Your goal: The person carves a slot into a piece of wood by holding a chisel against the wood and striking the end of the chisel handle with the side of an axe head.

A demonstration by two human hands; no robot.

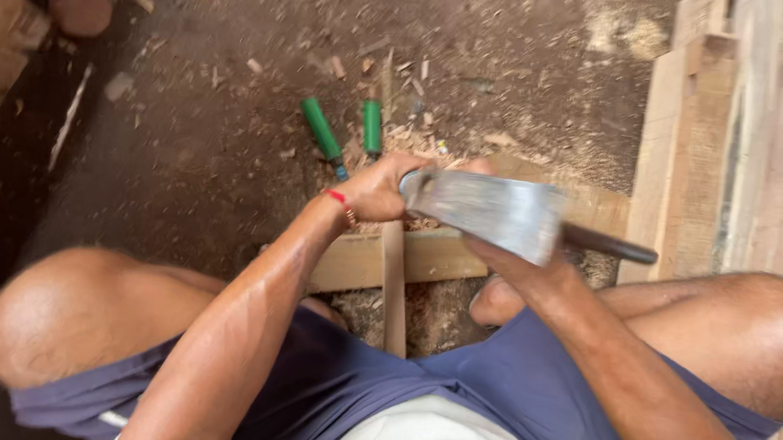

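Blade: a broad, flat hatchet blade of grey, scuffed steel is seen motion-blurred at the picture's centre, with a dark round handle running out toward 3 o'clock.
Stick: a narrow, pale wooden stick of square section is stood nearly upright under the blade, across a flat, rough-sawn plank.
Left hand: the left hand is reached in from 7 o'clock, the wrist ringed by a red thread; its fingers are curled and pressed together at the stick's top, though the grip itself is hidden by the blade.
Right hand: the right hand is brought in from 5 o'clock and is mostly covered by the blade; how its fingers lie cannot be told.
Floor: a dark earthen floor is strewn with pale chips and sawdust.
Chisels: two green-handled chisels are laid side by side at 12 o'clock of the left hand, just beyond it.
Timber: stacked rough pale boards are stood at 3 o'clock.
Legs: bare knees and blue shorts are spread at 6 o'clock.
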